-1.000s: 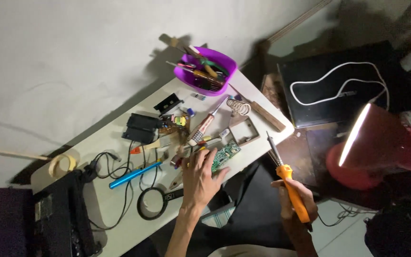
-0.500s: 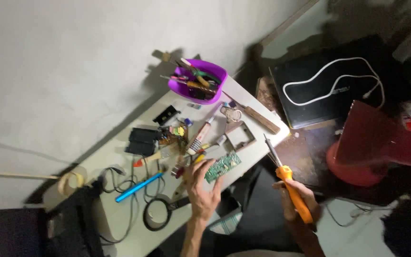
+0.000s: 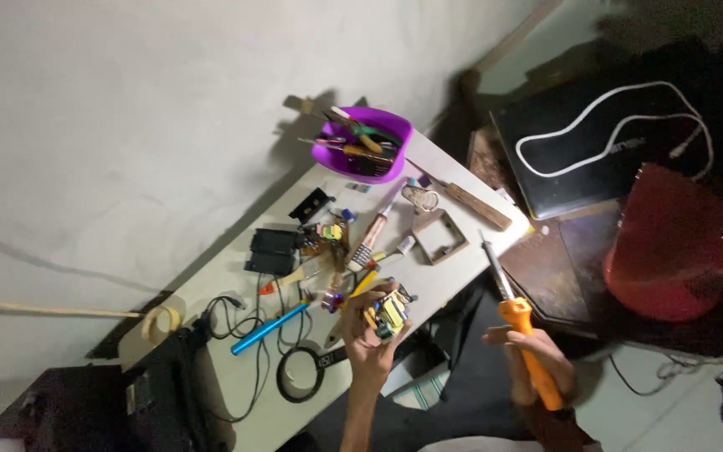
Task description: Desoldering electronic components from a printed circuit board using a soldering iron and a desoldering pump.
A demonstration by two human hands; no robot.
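Observation:
My left hand (image 3: 366, 333) is shut on a small green circuit board (image 3: 389, 313) with yellow parts, lifted just off the white table (image 3: 462, 272) near its front edge. My right hand (image 3: 537, 360) grips the orange handle of a soldering iron (image 3: 516, 322), whose metal tip points up toward the table's right corner. The iron is held off the table's edge, to the right of the board and apart from it.
A purple bowl (image 3: 382, 163) of tools stands at the table's far end. A blue pen-like tool (image 3: 268, 328), a magnifying glass (image 3: 300, 374), black boxes (image 3: 274, 249), a wooden frame (image 3: 439, 236) and cables lie on the table. A laptop with white cable (image 3: 596, 146) and a red lamp (image 3: 675, 243) are at right.
My left hand has picked the circuit board up off the table and turned it in its fingers. The soldering iron has stayed in my right hand. The view has shifted slightly.

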